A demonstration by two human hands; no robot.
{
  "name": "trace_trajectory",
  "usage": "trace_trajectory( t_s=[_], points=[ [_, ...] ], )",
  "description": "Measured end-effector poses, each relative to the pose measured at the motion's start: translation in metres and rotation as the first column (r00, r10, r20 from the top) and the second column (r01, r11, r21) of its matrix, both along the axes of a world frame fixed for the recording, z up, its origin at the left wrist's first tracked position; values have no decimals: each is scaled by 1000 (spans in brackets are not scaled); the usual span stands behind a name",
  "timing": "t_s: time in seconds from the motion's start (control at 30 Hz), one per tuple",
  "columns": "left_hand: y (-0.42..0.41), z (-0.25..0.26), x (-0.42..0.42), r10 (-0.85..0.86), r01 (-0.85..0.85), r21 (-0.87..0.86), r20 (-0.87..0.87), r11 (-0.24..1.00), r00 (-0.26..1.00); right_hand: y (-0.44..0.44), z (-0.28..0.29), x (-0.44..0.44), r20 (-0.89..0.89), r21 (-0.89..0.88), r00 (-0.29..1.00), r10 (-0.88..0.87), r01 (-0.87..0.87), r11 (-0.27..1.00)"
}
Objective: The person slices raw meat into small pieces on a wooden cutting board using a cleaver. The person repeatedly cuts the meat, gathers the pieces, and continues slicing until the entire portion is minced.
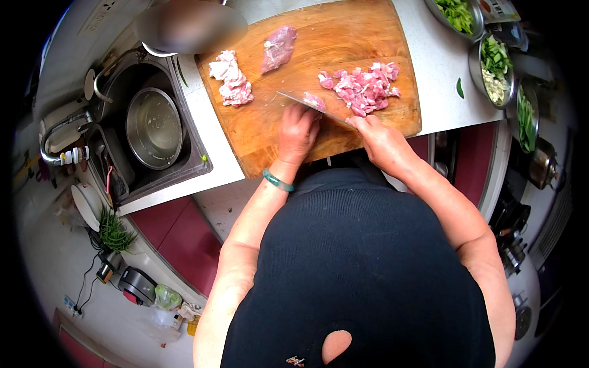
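Observation:
My right hand (378, 138) grips a kitchen knife (317, 109), its blade slanting up and left across the wooden cutting board (349, 32). Close against the blade is my left hand (298, 131), fingers curled down; what lies under them is mostly hidden by the hand and blade. Just beyond the blade shows a small piece of pink raw meat (314, 100). Cut chunks of raw meat (363, 88) form a pile on the board's right. A larger whole piece of meat (279, 48) lies farther back, and pale fatty trimmings (231, 79) sit at the left.
A sink (193, 165) with a steel pot (154, 129) in it is on the left. Metal bowls of cut greens (494, 60) stand at the right, near a loose green leaf (460, 88). A blurred round area (191, 27) covers something behind the sink.

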State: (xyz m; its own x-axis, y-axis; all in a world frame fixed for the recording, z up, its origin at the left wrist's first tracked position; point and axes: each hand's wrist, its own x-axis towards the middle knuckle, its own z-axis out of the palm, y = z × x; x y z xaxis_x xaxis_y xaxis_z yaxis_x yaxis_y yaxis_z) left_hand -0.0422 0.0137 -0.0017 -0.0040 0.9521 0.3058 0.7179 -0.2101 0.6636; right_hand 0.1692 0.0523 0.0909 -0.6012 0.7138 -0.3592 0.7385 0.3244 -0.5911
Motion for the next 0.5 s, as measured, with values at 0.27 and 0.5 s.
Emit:
trace_trajectory(
  t_s=[0.27,0.5],
  points=[
    [0,-1,-5,28,-30,-98,-18,995,999,17,-1,-32,69,-57,996,54,-50,997],
    [5,1,-7,15,-14,-110,10,994,1000,22,-24,-60,-22,28,1000,20,-19,999]
  ],
)
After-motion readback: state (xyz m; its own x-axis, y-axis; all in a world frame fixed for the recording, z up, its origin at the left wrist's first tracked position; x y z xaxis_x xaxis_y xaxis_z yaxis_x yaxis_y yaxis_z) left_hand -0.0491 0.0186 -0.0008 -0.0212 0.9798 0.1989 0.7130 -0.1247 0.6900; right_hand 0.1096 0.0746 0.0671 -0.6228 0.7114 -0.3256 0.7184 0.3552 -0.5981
